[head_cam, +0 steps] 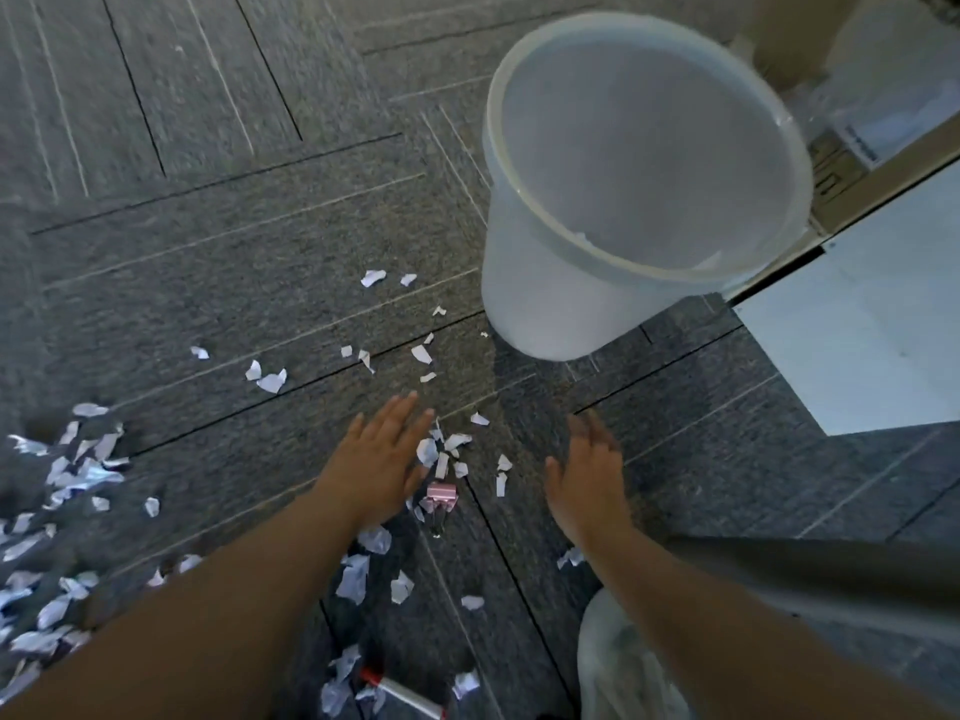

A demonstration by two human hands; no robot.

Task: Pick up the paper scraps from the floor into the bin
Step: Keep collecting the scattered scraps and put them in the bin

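Note:
White paper scraps point(441, 452) lie scattered over the grey carpet, with a dense pile point(57, 480) at the far left and more near the bottom point(356, 576). A translucent white bin point(530, 304) stands upright at the upper right. My left hand point(376, 459) reaches forward with straight fingers, just left of a small cluster of scraps. My right hand point(584, 478) is held on edge to the right of that cluster, fingers straight. Neither hand holds anything.
A pink binder clip point(441, 495) lies among the scraps between my hands. A red-and-white marker point(402, 693) lies at the bottom. A cardboard box point(878, 163) and a white panel point(872, 330) stand right of the bin. Crumpled clear plastic point(618, 662) sits at lower right.

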